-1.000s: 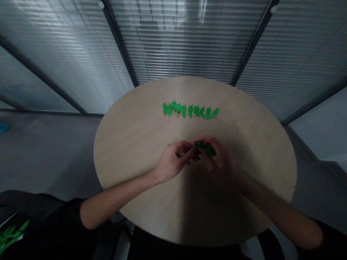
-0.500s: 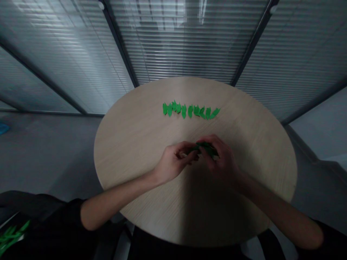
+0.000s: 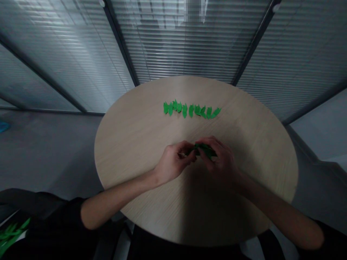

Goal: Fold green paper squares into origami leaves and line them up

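Note:
My left hand and my right hand meet above the middle of a round pale wood table. Between their fingertips they pinch a dark green paper leaf bundle, partly hidden by my fingers. Farther across the tabletop lies a row of several small green paper leaves, out of reach of neither hand's touch and apart from both. At the lower left, more green leaves lie beside my left arm.
Glass partitions with slatted blinds stand beyond the table. Grey floor surrounds it, with a small blue object at the far left. Dark fabric fills the lower left corner.
My fingers shift slightly on the green bundle, and both hands stay together. The row of leaves keeps its place on the table.

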`<state>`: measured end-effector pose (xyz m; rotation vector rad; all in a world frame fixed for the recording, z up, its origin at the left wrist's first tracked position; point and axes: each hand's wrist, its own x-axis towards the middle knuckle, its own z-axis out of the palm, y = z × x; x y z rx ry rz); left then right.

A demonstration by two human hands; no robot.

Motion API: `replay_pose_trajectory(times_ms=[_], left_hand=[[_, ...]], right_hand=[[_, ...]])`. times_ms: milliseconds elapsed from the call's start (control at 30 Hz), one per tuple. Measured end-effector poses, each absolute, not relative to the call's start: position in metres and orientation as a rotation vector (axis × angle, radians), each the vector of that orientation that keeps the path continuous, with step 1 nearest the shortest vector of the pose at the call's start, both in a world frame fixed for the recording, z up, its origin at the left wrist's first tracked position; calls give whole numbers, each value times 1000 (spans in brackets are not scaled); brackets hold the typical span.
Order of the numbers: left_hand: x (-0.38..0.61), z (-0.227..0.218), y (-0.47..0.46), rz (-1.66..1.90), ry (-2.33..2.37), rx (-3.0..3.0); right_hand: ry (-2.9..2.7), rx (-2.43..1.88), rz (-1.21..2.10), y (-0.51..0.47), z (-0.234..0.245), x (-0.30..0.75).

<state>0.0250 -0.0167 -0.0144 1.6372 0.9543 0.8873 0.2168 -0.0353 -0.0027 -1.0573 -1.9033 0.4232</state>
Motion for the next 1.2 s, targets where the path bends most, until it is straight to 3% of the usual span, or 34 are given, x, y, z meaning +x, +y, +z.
replay_pose_trajectory(times_ms=[1200], left_hand=[[25, -6, -17, 918, 784, 1393]], right_hand=[[-1629, -1229, 557, -29, -13, 224]])
